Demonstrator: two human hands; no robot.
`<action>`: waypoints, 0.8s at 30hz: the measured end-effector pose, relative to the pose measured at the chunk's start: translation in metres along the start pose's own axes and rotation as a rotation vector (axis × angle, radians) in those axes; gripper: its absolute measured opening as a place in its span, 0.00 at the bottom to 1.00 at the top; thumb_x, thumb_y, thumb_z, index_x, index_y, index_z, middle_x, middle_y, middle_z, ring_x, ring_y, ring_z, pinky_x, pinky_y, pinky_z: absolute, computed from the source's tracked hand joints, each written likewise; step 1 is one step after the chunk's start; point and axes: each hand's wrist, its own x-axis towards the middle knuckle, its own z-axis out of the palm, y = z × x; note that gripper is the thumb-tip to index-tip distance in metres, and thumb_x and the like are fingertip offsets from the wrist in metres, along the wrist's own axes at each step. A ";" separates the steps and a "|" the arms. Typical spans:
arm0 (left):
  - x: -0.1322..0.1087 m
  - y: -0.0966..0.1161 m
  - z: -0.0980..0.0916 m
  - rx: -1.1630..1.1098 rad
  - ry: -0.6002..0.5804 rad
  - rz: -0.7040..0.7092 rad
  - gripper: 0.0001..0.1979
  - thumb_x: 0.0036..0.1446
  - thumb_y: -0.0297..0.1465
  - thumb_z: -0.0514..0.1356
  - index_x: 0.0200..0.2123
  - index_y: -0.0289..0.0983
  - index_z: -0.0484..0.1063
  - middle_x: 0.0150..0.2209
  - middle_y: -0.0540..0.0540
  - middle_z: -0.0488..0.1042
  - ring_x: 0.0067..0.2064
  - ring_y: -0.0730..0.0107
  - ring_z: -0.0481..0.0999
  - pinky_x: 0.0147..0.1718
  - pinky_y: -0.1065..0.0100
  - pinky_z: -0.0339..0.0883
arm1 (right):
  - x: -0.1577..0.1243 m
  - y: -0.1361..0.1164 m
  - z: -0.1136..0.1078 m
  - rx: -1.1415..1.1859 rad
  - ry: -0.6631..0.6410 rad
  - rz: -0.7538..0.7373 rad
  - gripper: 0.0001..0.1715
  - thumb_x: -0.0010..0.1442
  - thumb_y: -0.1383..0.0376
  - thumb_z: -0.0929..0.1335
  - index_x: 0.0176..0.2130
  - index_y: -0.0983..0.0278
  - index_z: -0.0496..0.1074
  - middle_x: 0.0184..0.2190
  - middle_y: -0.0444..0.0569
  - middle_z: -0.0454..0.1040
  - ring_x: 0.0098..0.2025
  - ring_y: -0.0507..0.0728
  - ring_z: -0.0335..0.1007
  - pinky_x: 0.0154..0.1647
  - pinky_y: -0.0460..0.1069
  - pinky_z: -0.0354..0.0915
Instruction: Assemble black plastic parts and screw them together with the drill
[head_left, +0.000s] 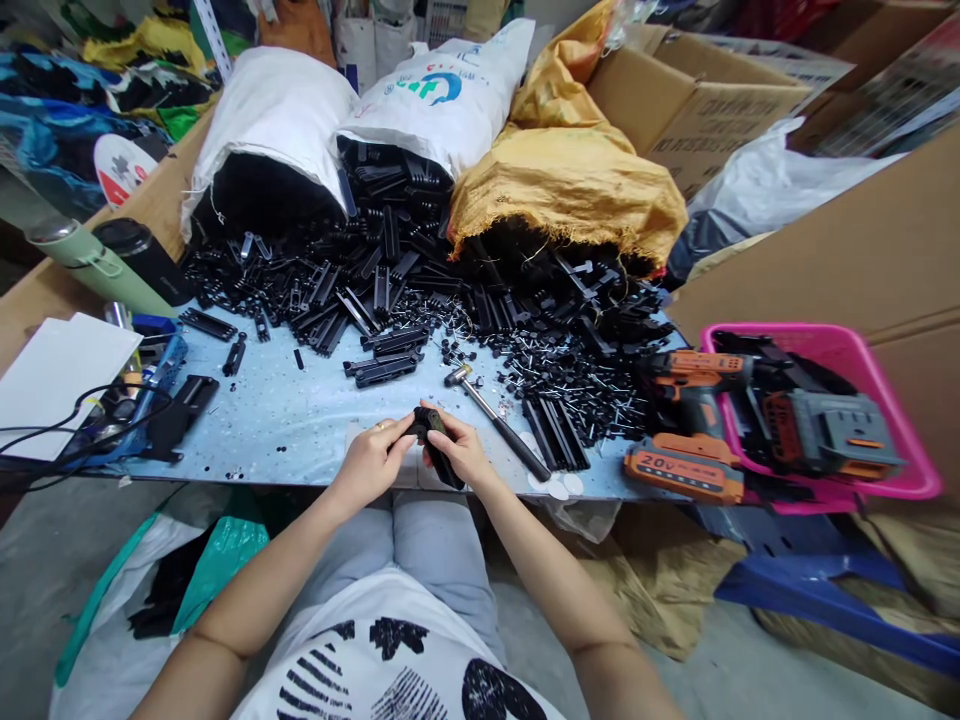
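At the table's front edge, my left hand (373, 459) and my right hand (459, 447) meet around a black elongated plastic part (444, 466). Fingers of both hands close on its upper end, while the lower end slants down past my right palm. Some of the part is hidden by my fingers. A hammer (501, 425) with a black grip lies just right of my right hand. Beyond my hands rests a small stack of black slotted parts (386, 357). More long black parts (556, 434) lie side by side right of the hammer.
Black parts and screws (555, 360) spill from white sacks (270, 120) and an orange sack (570, 180). An orange cordless drill (694, 400) stands by a pink basket (900, 440) at right. At left are a green bottle (101, 265) and a blue tray (169, 365).
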 end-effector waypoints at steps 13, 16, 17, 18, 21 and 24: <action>-0.012 0.018 0.028 -0.024 0.408 0.087 0.19 0.64 0.29 0.48 0.57 0.37 0.64 0.42 0.40 0.72 0.44 0.68 0.73 0.42 0.66 0.69 | -0.009 -0.010 0.011 -0.567 0.070 -0.478 0.32 0.62 0.56 0.65 0.62 0.61 0.59 0.44 0.52 0.74 0.36 0.53 0.73 0.42 0.49 0.70; -0.007 0.018 0.025 -0.050 0.473 0.126 0.18 0.64 0.28 0.48 0.56 0.36 0.65 0.42 0.39 0.72 0.42 0.69 0.73 0.41 0.66 0.69 | -0.014 -0.001 0.029 -0.523 0.193 -0.471 0.32 0.63 0.56 0.62 0.63 0.61 0.56 0.43 0.52 0.74 0.33 0.53 0.72 0.38 0.49 0.71; -0.007 0.016 0.024 -0.052 0.452 0.142 0.18 0.64 0.29 0.48 0.55 0.36 0.65 0.42 0.40 0.72 0.42 0.68 0.73 0.41 0.66 0.69 | -0.015 0.001 0.033 -0.524 0.208 -0.478 0.32 0.63 0.56 0.62 0.63 0.61 0.56 0.44 0.53 0.73 0.35 0.54 0.72 0.39 0.50 0.71; -0.007 0.012 0.023 -0.050 0.413 0.152 0.17 0.64 0.29 0.49 0.54 0.37 0.66 0.43 0.40 0.72 0.43 0.68 0.73 0.42 0.65 0.69 | -0.016 0.003 0.036 -0.534 0.211 -0.479 0.33 0.63 0.55 0.62 0.64 0.61 0.55 0.46 0.54 0.72 0.38 0.55 0.73 0.41 0.51 0.70; -0.011 -0.003 0.026 -0.042 0.336 0.055 0.17 0.65 0.32 0.47 0.53 0.37 0.66 0.44 0.40 0.72 0.45 0.65 0.73 0.44 0.62 0.68 | -0.012 0.006 0.035 -0.640 0.143 -0.420 0.34 0.63 0.53 0.61 0.65 0.59 0.52 0.49 0.53 0.70 0.47 0.57 0.71 0.47 0.52 0.68; -0.019 -0.019 0.032 0.006 0.358 -0.181 0.20 0.65 0.32 0.45 0.58 0.36 0.59 0.42 0.40 0.72 0.42 0.64 0.74 0.41 0.60 0.70 | 0.010 0.004 0.015 -0.901 -0.014 -0.315 0.30 0.64 0.51 0.60 0.62 0.57 0.58 0.50 0.51 0.71 0.50 0.58 0.68 0.51 0.53 0.65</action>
